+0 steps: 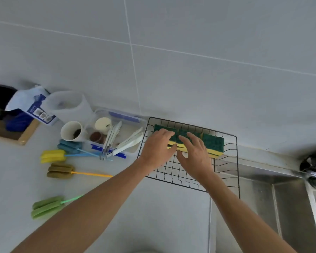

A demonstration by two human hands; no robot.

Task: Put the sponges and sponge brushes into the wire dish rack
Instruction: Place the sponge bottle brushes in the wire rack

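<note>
**Ana:** Both hands sit over the wire rack point(190, 181) right now. Left hand point(156, 147) has its fingers spread and flat, tips resting on the green top of the sponges point(212, 142); it clamps nothing.

**Ben:** And the right hand point(194, 154)?

**Ana:** Same story: fingers fanned apart, palm down, pressing or patting the middle of the sponge row. Neither hand grips anything, as far as I can see.

**Ben:** So the sponges are in?

**Ana:** They lie side by side along the rack's far edge, green side up, yellow showing toward the person. I'd judge that part finished.

**Ben:** What's left, then?

**Ana:** The brushes, all outside the rack on the counter point(153, 216), off to the left. Nearest the left hand are the blue brush point(69, 146) and the yellow brush point(52, 156), just beside the clear tub point(124, 115). Below them lies the olive brush point(60, 170), and closest to the person the green brush point(46, 207).

**Ben:** How do they lie?

**Ana:** Each has its foam head to the left and its handle running right, toward the rack. The olive one's orange handle ends just short of the left forearm.

**Ben:** So the left hand should go.

**Ana:** I'd think so. It's the nearer one, and the right would have to cross over it. A sweep left and back meets the handle ends first.
</note>
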